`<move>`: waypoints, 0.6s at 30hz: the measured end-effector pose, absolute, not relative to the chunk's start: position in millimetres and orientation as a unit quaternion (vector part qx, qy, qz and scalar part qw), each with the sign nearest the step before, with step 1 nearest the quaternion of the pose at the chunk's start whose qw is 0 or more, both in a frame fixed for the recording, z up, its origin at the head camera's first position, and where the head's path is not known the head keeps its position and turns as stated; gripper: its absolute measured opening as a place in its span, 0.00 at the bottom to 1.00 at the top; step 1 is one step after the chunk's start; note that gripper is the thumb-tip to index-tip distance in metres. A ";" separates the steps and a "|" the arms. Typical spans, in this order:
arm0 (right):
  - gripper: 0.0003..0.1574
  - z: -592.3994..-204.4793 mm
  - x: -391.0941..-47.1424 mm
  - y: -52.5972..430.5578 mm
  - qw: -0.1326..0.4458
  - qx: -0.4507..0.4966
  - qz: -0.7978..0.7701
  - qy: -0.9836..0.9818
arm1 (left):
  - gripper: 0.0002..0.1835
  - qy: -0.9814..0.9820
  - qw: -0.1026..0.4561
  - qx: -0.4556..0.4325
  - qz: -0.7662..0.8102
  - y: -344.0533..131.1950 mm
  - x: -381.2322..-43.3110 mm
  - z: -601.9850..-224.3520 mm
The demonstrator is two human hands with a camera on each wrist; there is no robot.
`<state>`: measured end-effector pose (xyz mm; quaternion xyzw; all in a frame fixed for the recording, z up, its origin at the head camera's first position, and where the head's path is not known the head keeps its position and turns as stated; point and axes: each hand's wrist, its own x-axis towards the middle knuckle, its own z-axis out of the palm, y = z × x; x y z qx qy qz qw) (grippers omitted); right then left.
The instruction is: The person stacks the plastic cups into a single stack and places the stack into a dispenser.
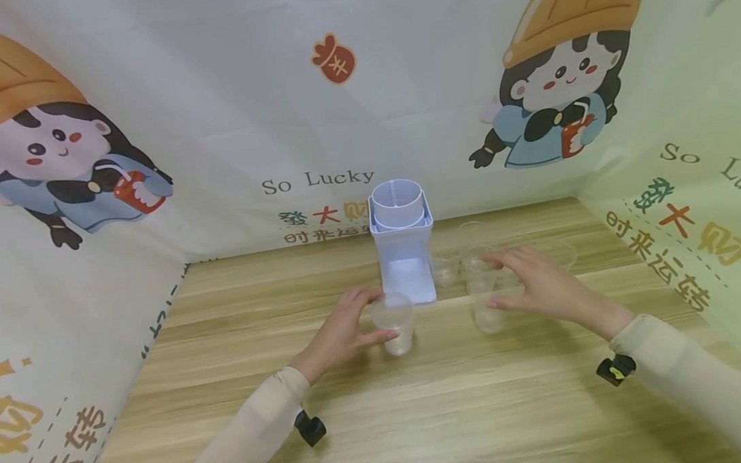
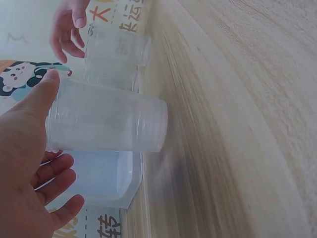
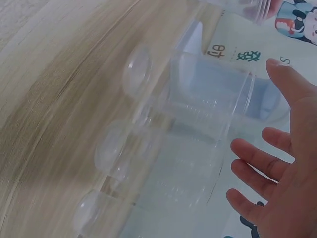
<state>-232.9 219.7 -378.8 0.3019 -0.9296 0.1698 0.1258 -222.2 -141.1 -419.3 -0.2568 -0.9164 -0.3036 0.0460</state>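
My left hand (image 1: 340,331) holds a clear plastic cup (image 2: 111,119) near its rim, with the thumb on one side and the fingers on the other. That cup is upright, in front of a pale lilac stand (image 1: 404,251) with a round cylinder on top. To the right, my right hand (image 1: 540,283) is beside another clear cup (image 1: 488,312). In the right wrist view its thumb and fingers are spread, apart from the cups (image 3: 210,89) in front of them. The transparent walls overlap, so the cups' edges are hard to separate.
Several clear cups stand right of the lilac stand, one of them a small cup (image 1: 445,270) close to its side. Printed cloth walls (image 1: 232,127) enclose the wooden table (image 1: 274,282) at the back and both sides.
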 end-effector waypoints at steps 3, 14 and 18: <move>0.46 -381.2 -234.9 221.0 0.129 0.303 0.163 -0.930 | 0.39 -0.916 0.050 -0.256 -0.304 -141.2 -221.7 -419.5; 0.47 -388.5 -238.4 219.7 0.139 0.316 0.147 -0.927 | 0.38 -0.918 0.043 -0.251 -0.305 -141.6 -220.2 -418.5; 0.47 -389.6 -238.9 219.6 0.140 0.320 0.149 -0.925 | 0.39 -0.921 0.033 -0.248 -0.299 -141.6 -220.6 -417.5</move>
